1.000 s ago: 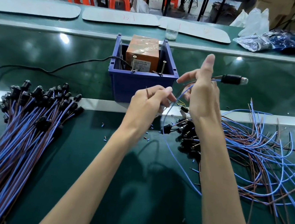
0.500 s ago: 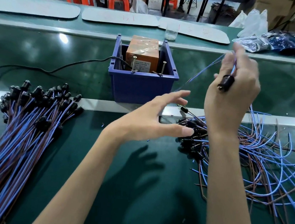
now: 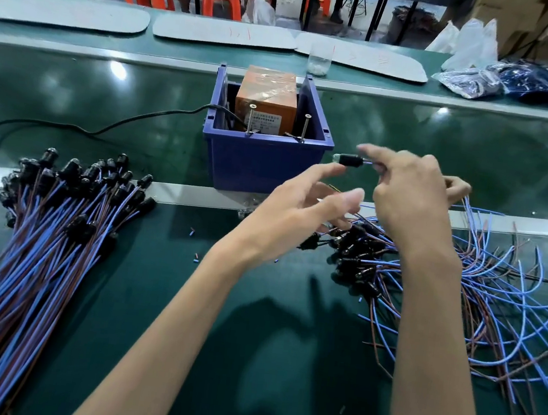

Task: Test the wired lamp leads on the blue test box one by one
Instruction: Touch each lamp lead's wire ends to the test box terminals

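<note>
**Head view, entry: one lead in hand, not yet on the contacts**

Lamp lead [image 3: 347, 160]: black lamp head lying level, its tip pointing left, just off the front right corner of the blue test box [image 3: 260, 167]; its blue wire runs back into the right hand; bare ends hidden, so I cannot tell where they are.

Right hand [image 3: 408, 196]: fingers curled, pinching the lead just behind the lamp head; fingertips blurred.

Left hand [image 3: 303, 207]: open, fingers spread and holding nothing; close under the lamp head, apparently not touching it.

Box contents: orange unit [image 3: 267, 99]; two upright screw posts [image 3: 250, 120] at the front rim, neither with a wire on it.

Progress, as I judge it: the neat bundle [image 3: 57, 215] on the left looks like the leads already tested; the loose tangle [image 3: 463, 282] on the right looks like what remains, still a good many; this lead's own test is still to come.

Against half a second earlier: the right hand has dropped from up high on the right down to the box corner; the lamp head, then hanging downward, now lies level; the left hand has lifted off the green belt [image 3: 264, 361] toward the lamp; both piles and the box unmoved.

Beyond: black cable [image 3: 103, 127] trailing left from the box.
</note>
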